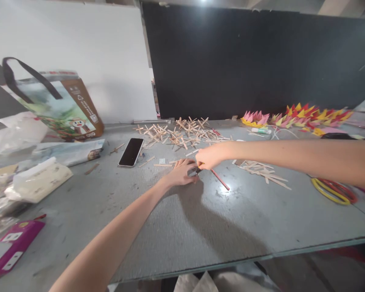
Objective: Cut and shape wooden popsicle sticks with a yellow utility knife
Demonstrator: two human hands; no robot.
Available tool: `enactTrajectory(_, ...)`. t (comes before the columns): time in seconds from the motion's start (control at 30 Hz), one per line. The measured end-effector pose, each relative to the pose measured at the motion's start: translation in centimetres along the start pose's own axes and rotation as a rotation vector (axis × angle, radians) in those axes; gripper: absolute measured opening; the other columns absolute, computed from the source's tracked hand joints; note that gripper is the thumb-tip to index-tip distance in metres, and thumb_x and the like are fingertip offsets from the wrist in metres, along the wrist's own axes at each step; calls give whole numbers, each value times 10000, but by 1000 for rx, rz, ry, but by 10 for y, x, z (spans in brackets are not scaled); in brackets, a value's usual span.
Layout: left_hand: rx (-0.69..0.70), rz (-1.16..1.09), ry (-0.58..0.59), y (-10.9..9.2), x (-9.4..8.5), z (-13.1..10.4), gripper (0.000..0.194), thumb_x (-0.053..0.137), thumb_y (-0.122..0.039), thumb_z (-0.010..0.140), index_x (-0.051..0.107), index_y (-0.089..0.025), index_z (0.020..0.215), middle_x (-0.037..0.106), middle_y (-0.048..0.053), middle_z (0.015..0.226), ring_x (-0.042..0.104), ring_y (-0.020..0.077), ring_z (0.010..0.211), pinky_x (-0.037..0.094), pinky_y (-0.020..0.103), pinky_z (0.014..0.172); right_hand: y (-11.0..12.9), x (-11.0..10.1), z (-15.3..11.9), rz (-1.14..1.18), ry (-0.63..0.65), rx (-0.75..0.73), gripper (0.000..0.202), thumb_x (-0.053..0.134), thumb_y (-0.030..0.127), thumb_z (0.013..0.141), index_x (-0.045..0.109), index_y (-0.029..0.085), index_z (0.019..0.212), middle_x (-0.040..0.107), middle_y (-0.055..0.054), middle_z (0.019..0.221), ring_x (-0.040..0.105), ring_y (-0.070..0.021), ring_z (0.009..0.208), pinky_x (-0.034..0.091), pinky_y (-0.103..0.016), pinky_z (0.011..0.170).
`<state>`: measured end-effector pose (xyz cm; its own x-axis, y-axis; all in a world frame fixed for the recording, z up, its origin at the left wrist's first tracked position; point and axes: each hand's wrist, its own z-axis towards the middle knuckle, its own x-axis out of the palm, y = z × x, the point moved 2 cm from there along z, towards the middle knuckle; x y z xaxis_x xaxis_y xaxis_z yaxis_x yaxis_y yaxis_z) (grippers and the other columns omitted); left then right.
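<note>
My left hand (184,172) lies palm-down on the grey table (158,227), its thumb apart from its outstretched fingers. Flat wooden craft sticks (163,165) reach up to its fingertips. My right hand (211,155) is closed beside it, gripping something small with yellow and dark parts, mostly hidden by the fingers. Just below that hand a red pencil (220,179) slants across the table. Loose craft sticks (266,172) lie to the right, under the forearm. Beyond both hands is a pile of crossed craft sticks (182,134).
At left are a phone (132,152), a printed carrier bag (67,105), plastic packets (38,180) and a purple case (16,247). On the right lie yellow-and-red-handled scissors (330,191), a glue stick (260,130) and folded paper petals (316,115). A dark panel (246,65) stands behind.
</note>
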<state>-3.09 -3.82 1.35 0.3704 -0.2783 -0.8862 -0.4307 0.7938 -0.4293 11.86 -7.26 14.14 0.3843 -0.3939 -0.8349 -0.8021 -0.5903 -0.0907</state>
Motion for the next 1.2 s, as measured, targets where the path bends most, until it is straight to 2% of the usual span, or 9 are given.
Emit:
enactTrajectory(0.1, -4, -14, -5, 1, 1, 0, 475, 697, -470, 870, 666, -323, 1321, 513, 60, 1493, 413, 337, 1365, 344, 508, 1150, 2, -5, 9, -20, -6, -2, 274, 577, 270, 917, 776, 116, 809, 613, -57, 622, 479, -139, 516, 330, -306, 560)
enactTrajectory(0.27, -18, -27, -5, 2, 3, 0, 431, 725, -444, 845, 691, -319, 1256, 510, 52, 1488, 406, 351, 1348, 356, 529, 1139, 6, -8, 19, -51, 14, -13, 214, 617, 244, 877, 773, 107, 823, 582, -41, 587, 488, -149, 516, 336, -302, 554)
enactTrajectory(0.47, -14, -9, 1, -1, 1, -2, 456, 704, -465, 875, 667, -332, 1309, 502, 57, 1507, 410, 339, 1368, 349, 520, 1153, 0, 0, 11, -29, -27, -19, 265, 571, 254, 931, 765, 115, 816, 624, -61, 645, 489, -147, 523, 340, -306, 565)
enactTrajectory(0.57, -22, -4, 15, -2, 0, -2, 522, 686, -509, 887, 630, -340, 1378, 506, 65, 1509, 410, 341, 1381, 336, 530, 1169, -9, 15, 1, -11, -76, -36, 297, 515, 256, 984, 761, 136, 869, 652, -63, 726, 475, -131, 538, 326, -293, 569)
enactTrajectory(0.7, -44, -12, 7, -4, -2, -2, 532, 687, -499, 886, 636, -323, 1386, 509, 74, 1501, 408, 328, 1392, 316, 516, 1200, -19, 45, -11, -9, -139, -35, 294, 459, 257, 1045, 727, 142, 1085, 668, -75, 841, 470, -132, 585, 314, -282, 590)
enactTrajectory(0.87, -38, -19, 16, -6, -4, -2, 559, 678, -523, 899, 617, -333, 1421, 497, 73, 1519, 400, 321, 1403, 318, 520, 1204, -20, 72, -20, 66, -170, -38, 166, 558, 84, 948, 697, 143, 880, 686, -91, 939, 537, -142, 679, 339, -277, 642)
enactTrajectory(0.93, -40, -15, 22, -6, -4, -3, 533, 670, -532, 906, 629, -360, 1409, 494, 65, 1519, 399, 327, 1403, 321, 537, 1199, -22, 78, -22, 138, -185, -7, 177, 543, 131, 982, 686, 150, 880, 691, -88, 899, 555, -145, 665, 339, -274, 629)
enactTrajectory(1.03, -51, -13, 30, -7, -5, -3, 475, 661, -526, 916, 669, -372, 1365, 485, 65, 1521, 389, 336, 1413, 314, 555, 1202, -26, 88, -24, 275, -194, 55, 369, 399, 321, 1086, 673, 160, 897, 682, -65, 755, 564, -145, 584, 335, -265, 578)
enactTrajectory(1.2, -55, -28, 52, -10, -8, -3, 496, 649, -532, 921, 655, -368, 1389, 472, 76, 1530, 368, 340, 1430, 310, 565, 1210, -27, 107, -24, 448, -186, 86, 479, 315, 456, 1105, 659, 161, 951, 674, -43, 585, 592, -151, 521, 339, -244, 541)
